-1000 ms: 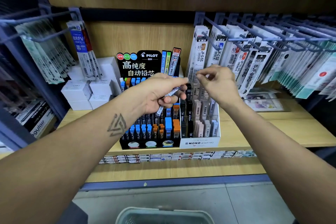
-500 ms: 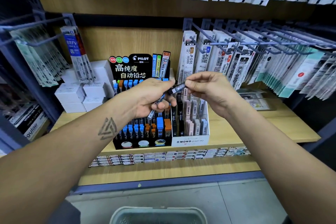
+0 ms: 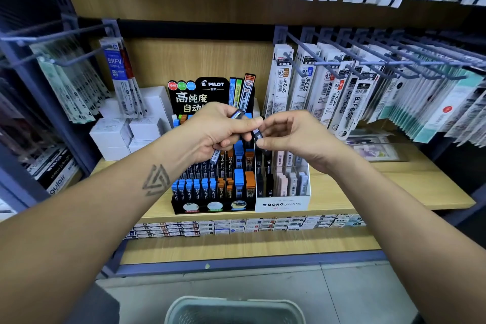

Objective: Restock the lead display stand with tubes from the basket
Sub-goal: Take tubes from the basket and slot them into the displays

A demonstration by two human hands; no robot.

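Observation:
The black lead display stand (image 3: 213, 208) sits on the wooden shelf, filled with blue and orange-capped tubes, with a white Mono box (image 3: 282, 204) of tubes at its right. My left hand (image 3: 213, 130) hovers above the stand and grips a few dark lead tubes (image 3: 236, 114); one end sticks out above the fingers, another below. My right hand (image 3: 294, 137) is just right of it and pinches one dark tube (image 3: 257, 134) between thumb and fingertips. The grey basket (image 3: 234, 309) is at the bottom edge, below the shelf.
White boxes (image 3: 123, 134) are stacked left of the stand. Hanging refill packs on metal pegs (image 3: 342, 81) crowd the right side and upper shelf; more packs hang at the left (image 3: 79, 87). A lower wooden shelf edge (image 3: 249, 247) holds flat packets.
The view has tilted a little. My right hand has drawn one tube out of the bundle in my left hand and now holds it slightly lower, over the gap between stand and Mono box.

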